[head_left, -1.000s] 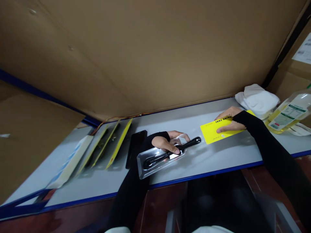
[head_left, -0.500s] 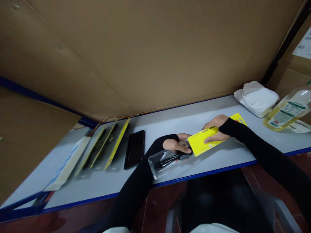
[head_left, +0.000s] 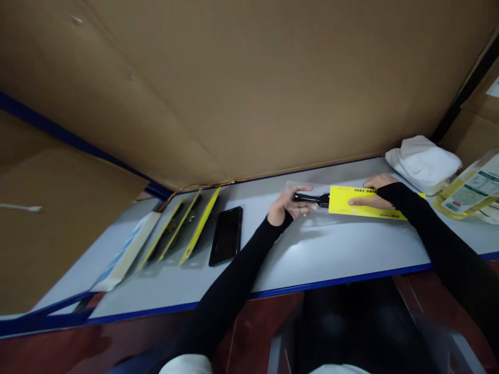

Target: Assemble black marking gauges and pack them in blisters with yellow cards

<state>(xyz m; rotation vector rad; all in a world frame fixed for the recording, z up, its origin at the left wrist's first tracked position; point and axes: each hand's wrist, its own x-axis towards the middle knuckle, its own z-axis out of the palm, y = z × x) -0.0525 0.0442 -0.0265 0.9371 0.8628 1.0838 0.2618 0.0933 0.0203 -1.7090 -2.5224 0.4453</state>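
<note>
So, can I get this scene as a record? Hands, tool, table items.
left hand: at clear packaging, fingers spread; grip unclear
right hand: holding yellow card, thumb on its printed face
black tool: partly visible between left hand and card
table: black phone, yellow-edged packs, white cloth, bottle

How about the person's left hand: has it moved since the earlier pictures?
Yes: the left hand has moved away from the near blue table edge, closer to the cardboard wall.
</note>
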